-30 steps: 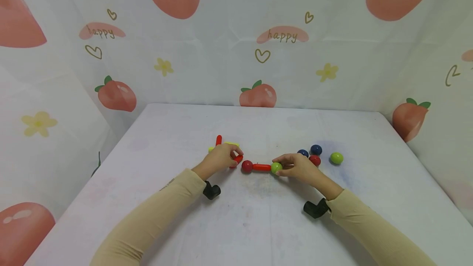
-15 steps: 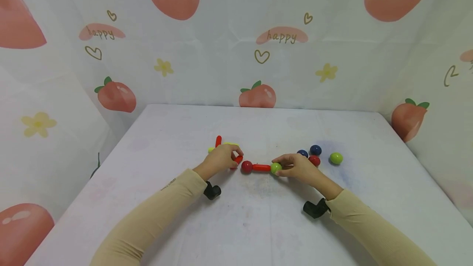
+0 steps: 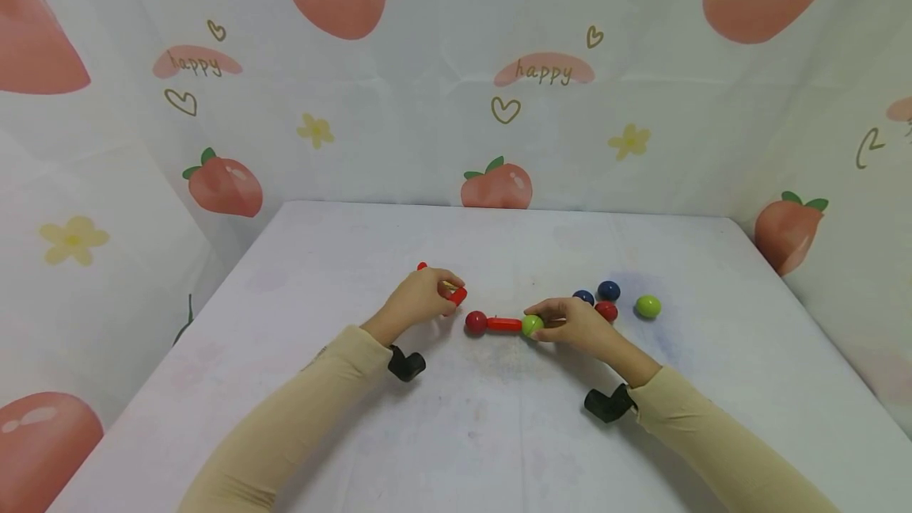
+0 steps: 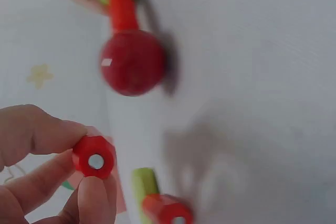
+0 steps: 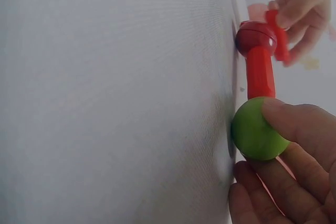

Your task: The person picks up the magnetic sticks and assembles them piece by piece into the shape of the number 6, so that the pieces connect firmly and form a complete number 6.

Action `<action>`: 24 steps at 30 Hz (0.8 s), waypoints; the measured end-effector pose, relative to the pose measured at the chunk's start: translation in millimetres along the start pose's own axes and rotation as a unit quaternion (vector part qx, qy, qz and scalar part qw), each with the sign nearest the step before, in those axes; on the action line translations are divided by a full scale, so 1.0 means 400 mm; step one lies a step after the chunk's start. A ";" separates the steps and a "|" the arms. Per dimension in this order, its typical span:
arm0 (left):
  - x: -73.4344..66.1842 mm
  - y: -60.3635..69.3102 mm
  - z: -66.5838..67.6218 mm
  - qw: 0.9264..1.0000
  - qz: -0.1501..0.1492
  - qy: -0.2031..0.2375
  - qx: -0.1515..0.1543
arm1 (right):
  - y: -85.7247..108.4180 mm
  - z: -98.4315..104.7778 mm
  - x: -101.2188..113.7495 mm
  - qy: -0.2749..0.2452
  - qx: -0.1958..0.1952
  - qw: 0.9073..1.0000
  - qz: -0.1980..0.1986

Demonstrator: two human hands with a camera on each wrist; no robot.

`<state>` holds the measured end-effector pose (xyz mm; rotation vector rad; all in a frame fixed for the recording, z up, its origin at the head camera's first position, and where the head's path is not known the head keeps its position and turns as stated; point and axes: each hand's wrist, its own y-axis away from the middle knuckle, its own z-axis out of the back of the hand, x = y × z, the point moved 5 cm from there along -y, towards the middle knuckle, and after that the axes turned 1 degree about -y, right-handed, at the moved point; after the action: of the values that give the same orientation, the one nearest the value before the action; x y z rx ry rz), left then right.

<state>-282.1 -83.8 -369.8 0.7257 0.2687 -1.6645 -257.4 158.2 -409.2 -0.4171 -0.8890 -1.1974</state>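
Observation:
My left hand (image 3: pixel 416 299) pinches a red magnetic rod (image 4: pixel 94 148) between thumb and fingers, held up off the table. A round silvery disc shows at its end in the left wrist view. My right hand (image 3: pixel 577 324) holds a green ball (image 5: pixel 258 129) at the right end of a joined chain. From that ball a red rod (image 3: pixel 504 324) runs left to a dark red ball (image 3: pixel 476 323). The held rod is apart from the chain in the left wrist view. Below the left hand lie another red rod (image 4: pixel 168 208) and a yellow-green rod (image 4: pixel 144 182), mostly hidden in the head view.
Beyond the right hand are two blue balls, one farther back (image 3: pixel 609 290) and one partly hidden (image 3: pixel 583 296). Beside them sit a red ball (image 3: pixel 606 310) and a green ball (image 3: pixel 648 307). A printed cloth backdrop (image 3: pixel 399 117) rises behind the white table (image 3: pixel 456 434).
My left hand has lifted the red rod from the table and shifted slightly back and left, covering more of the loose rods. The right hand and the chain stay in place.

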 end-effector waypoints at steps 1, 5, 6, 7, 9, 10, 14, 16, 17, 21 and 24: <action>-0.001 0.001 0.006 1.000 0.001 0.008 -0.003 | 0.000 0.000 0.000 0.001 0.000 1.000 0.000; -0.005 0.010 0.023 0.999 0.003 0.053 -0.012 | 0.000 0.000 0.001 0.003 -0.001 1.000 0.000; -0.006 0.012 0.025 0.998 0.001 0.063 -0.013 | 0.001 0.000 0.001 0.005 -0.002 1.000 0.001; -0.008 0.016 0.027 0.997 -0.001 0.074 -0.012 | 0.001 0.001 0.002 0.007 -0.002 1.000 0.001; -0.012 0.024 0.027 0.996 -0.006 0.092 -0.009 | 0.001 0.001 0.003 0.010 -0.003 1.000 0.004; -0.013 0.028 0.026 0.995 -0.008 0.099 -0.006 | 0.002 0.000 0.003 0.012 -0.003 1.000 0.005; -0.017 0.048 0.014 0.993 -0.014 0.119 0.008 | 0.002 0.001 0.003 0.013 -0.003 1.000 0.005; -0.018 0.058 0.004 0.991 -0.019 0.135 0.017 | 0.001 0.001 0.003 0.014 -0.003 1.000 0.004; -0.019 0.063 -0.002 0.989 -0.023 0.141 0.022 | 0.001 0.002 0.003 0.013 -0.003 1.000 0.003; -0.023 0.081 -0.027 0.985 -0.025 0.164 0.039 | 0.002 0.003 0.004 0.015 -0.003 1.000 0.002; -0.022 0.091 -0.047 0.986 -0.016 0.159 0.046 | 0.004 0.003 0.005 0.013 -0.002 1.000 0.002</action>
<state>-241.1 -74.8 -371.5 1.0638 0.4326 -1.5960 -256.1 158.3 -406.8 -0.4066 -0.8630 -1.1982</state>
